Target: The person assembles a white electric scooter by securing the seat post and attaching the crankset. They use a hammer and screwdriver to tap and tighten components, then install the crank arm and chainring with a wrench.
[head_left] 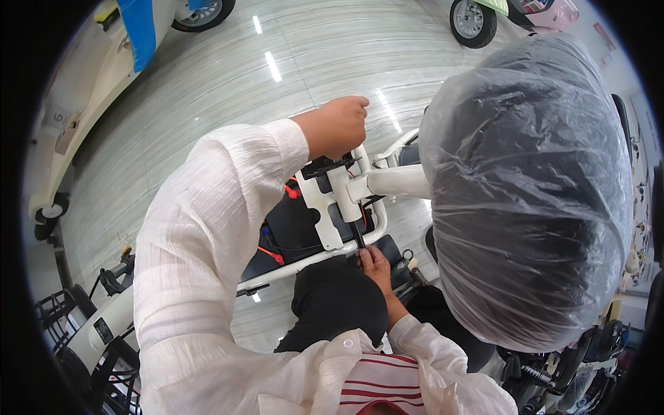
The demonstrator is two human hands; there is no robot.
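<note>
A white scooter frame (382,218) lies across the middle, with a short white cross tube (342,195) on it. From the near end of this tube sticks a thin black rod (356,234). My right hand (375,268) has its thumb and fingers closed on the rod's near end. At the tube's far end, by a black bracket (322,167), is my left hand (339,128) with curled fingers; whatever they hold is hidden beneath it. Inside the frame sits a black box (294,225), with a red connector (292,193) and an orange-red lead (271,255).
A large black seat in clear plastic wrap (526,200) fills the right side, joined to the frame by a white tube (401,181). Cream bodywork (90,90) curves along the left. A wheel (473,22) stands at the far right. Black wire baskets (114,373) are at lower left.
</note>
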